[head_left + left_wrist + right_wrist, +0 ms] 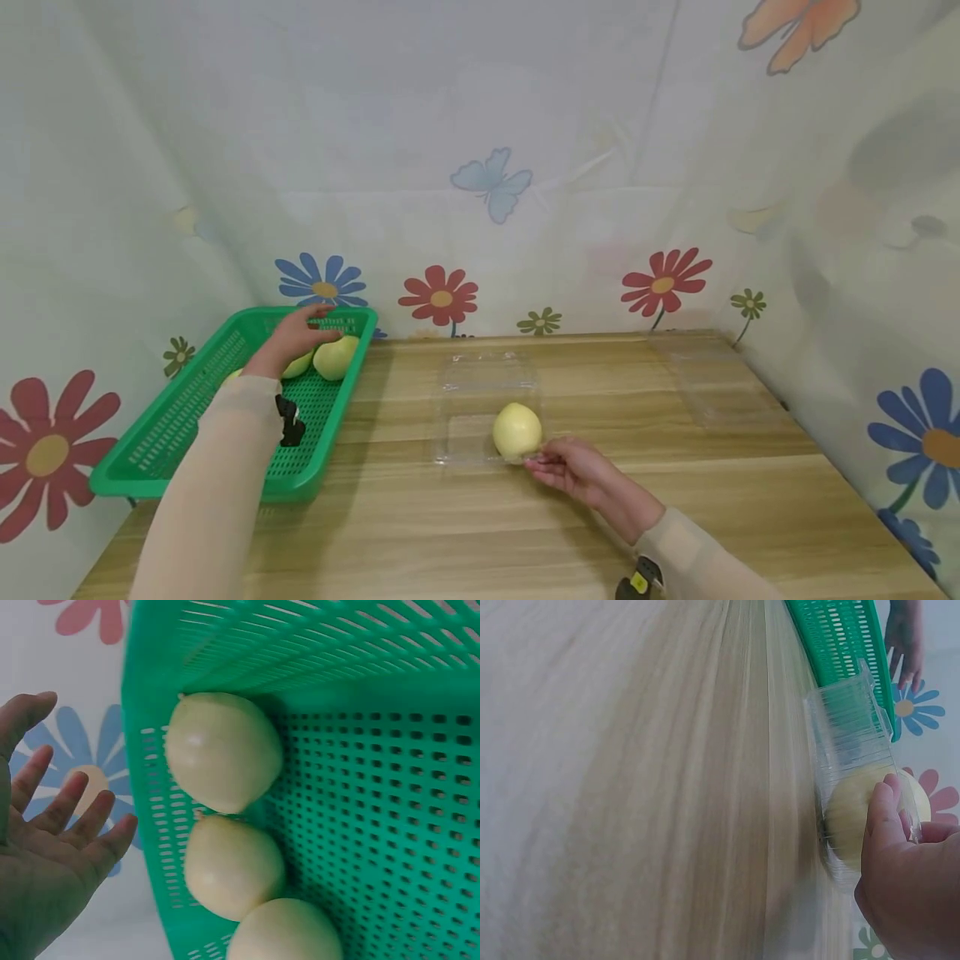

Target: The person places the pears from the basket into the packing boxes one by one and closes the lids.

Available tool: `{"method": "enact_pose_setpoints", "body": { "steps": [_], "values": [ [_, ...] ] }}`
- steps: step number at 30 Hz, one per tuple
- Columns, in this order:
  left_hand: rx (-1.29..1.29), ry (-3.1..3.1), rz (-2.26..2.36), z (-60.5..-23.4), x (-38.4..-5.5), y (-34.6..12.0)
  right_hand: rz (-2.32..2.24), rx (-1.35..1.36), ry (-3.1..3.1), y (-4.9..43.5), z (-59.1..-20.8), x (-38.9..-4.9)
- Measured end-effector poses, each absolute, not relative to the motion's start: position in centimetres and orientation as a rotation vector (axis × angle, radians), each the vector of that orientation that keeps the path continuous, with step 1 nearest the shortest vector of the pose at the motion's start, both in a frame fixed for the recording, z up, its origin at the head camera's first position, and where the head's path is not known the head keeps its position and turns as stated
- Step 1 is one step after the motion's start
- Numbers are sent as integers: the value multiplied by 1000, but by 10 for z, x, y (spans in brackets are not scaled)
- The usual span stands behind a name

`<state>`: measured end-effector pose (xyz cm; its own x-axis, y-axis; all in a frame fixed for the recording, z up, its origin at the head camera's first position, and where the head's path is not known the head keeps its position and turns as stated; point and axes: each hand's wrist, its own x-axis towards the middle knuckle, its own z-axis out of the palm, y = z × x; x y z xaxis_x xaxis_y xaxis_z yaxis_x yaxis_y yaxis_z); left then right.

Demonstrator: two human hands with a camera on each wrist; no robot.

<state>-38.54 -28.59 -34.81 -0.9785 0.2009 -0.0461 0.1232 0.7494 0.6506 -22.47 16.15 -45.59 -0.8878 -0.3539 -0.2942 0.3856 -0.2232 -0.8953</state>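
Observation:
My left hand (296, 337) hovers over the far end of a green plastic basket (341, 425), fingers spread and holding nothing. Beneath it lie several pale yellow round fruits, one fruit (335, 358) by the basket's right wall; in the left wrist view a fruit (223, 752) shows a short stem. On the table, a clear plastic clamshell box (468, 437) stands with its lid folded back. A single pale yellow fruit (517, 431) sits in its right half. With thumb and fingers, my right hand (581, 479) pinches the box's near right rim, beside that fruit.
Another clear plastic box (723, 379) lies at the back right of the wooden table (480, 533). Behind and at the sides hangs a white curtain (360, 125) printed with flowers and butterflies. The basket's raised walls border the left side.

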Motion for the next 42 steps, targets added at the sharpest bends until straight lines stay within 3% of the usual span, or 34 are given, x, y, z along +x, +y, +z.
{"method": "enact_pose_setpoints", "body": {
  "steps": [12,21,42],
  "values": [
    [336,2845,940,-367,-384,-285,-2144,50,1593,162,-457,-225],
    [352,2848,899,-385,-402,-289,-2151,47,1597,161,-458,-225],
    [268,2840,849,-394,-408,-283,-2148,52,1588,161,-457,-227]
  ]
}}
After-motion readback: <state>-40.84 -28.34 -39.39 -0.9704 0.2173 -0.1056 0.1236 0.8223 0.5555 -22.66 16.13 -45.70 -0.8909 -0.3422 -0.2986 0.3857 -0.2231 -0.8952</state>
